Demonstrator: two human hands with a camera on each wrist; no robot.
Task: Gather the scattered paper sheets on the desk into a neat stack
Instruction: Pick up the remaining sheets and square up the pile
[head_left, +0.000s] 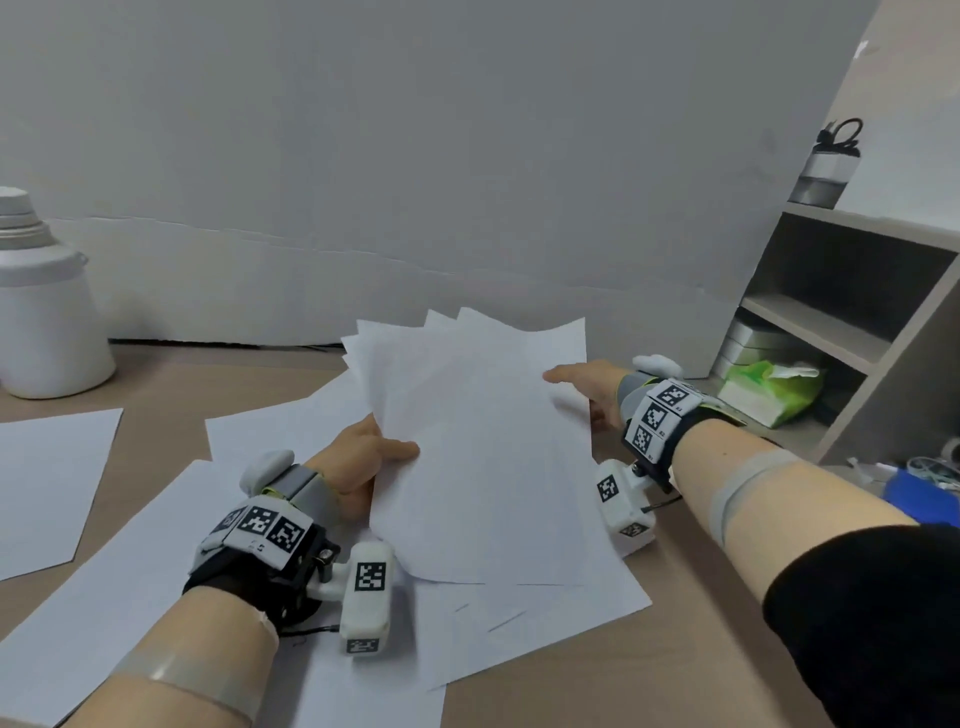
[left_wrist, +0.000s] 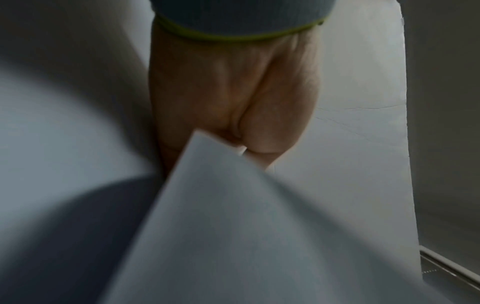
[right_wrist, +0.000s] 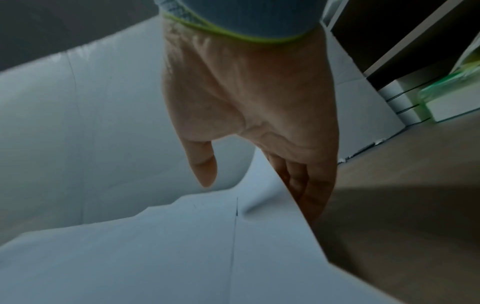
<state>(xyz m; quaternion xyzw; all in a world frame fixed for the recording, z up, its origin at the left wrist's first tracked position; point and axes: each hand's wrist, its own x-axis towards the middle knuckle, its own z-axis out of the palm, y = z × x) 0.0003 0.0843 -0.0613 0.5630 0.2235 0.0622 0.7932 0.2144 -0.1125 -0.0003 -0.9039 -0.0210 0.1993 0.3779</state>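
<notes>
A loose bunch of white paper sheets (head_left: 483, 441) is held tilted above the desk, its far corners fanned out unevenly. My left hand (head_left: 384, 452) pinches the bunch's left edge, thumb on top and fingers hidden beneath. My right hand (head_left: 576, 384) holds the right edge, thumb over the top and fingers under it. In the left wrist view the palm (left_wrist: 228, 92) shows with a sheet (left_wrist: 221, 226) running from it. The right wrist view has the thumb (right_wrist: 205, 164) above the sheets (right_wrist: 182, 246) and the fingers (right_wrist: 306, 181) below their edge. More single sheets (head_left: 130, 597) lie flat on the desk under and left of the bunch.
A separate sheet (head_left: 47, 478) lies at the far left. A white jug (head_left: 41, 312) stands at the back left. On the right is a shelf unit (head_left: 831, 322) with a green packet (head_left: 774, 384) and a bottle (head_left: 826, 166) on top. A white board (head_left: 467, 156) backs the desk.
</notes>
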